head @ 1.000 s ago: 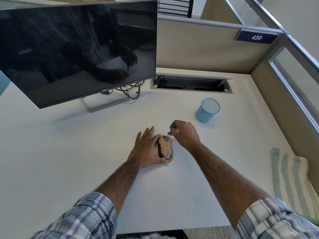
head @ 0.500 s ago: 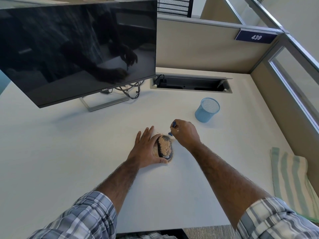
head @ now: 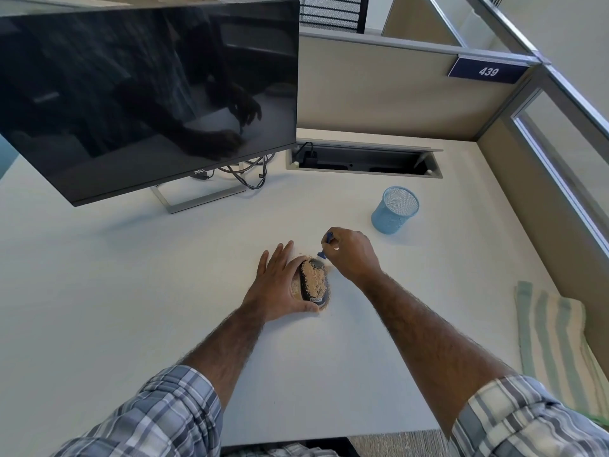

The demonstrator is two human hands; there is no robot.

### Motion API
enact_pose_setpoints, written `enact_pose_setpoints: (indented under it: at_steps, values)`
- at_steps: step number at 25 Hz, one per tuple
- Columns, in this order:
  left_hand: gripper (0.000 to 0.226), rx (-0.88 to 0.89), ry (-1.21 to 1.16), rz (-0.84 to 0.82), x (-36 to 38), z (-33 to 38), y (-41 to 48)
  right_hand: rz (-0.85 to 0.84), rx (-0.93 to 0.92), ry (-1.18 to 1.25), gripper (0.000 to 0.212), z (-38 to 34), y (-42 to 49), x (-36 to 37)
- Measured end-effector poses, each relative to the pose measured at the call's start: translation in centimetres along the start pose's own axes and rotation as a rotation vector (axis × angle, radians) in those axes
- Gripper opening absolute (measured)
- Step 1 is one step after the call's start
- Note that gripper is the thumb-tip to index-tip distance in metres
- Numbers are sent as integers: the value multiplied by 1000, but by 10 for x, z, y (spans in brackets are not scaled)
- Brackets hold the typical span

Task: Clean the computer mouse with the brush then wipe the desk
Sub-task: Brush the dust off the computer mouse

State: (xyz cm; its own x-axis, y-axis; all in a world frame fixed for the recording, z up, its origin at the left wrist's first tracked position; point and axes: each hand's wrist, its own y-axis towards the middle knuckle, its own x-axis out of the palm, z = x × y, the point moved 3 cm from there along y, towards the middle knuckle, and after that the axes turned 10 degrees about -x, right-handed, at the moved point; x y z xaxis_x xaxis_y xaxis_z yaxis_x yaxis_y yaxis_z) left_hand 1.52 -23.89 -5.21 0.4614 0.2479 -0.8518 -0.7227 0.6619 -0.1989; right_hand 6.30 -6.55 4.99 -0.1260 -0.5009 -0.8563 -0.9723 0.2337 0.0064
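Plaid sleeves fill the bottom edge of the frame; from them I follow 2 forearms up to centre. The left hand [head: 280, 285] braces the computer mouse [head: 313, 282] from its left, fingers straight along its side, thumb hooked round its near end; tan crumbs coat its top and ring it on the desk [head: 131, 291]. Its long axis runs near to far; the right hand [head: 352, 255], just right of the far end, pinches the blue brush [head: 326, 247], tip at that far end; I judge strokes should run down the length. Lower right lies a striped cloth [head: 547, 331]; further up, a blue mesh cup [head: 395, 209]; upper left, the monitor [head: 148, 94].
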Motion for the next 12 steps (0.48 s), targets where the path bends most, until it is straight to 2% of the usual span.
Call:
enact_pose_setpoints:
  at_steps: [12]
  values:
    - [125,-7,3,-16,-2,1,-1,-3,26,4,10,1,-3,-1]
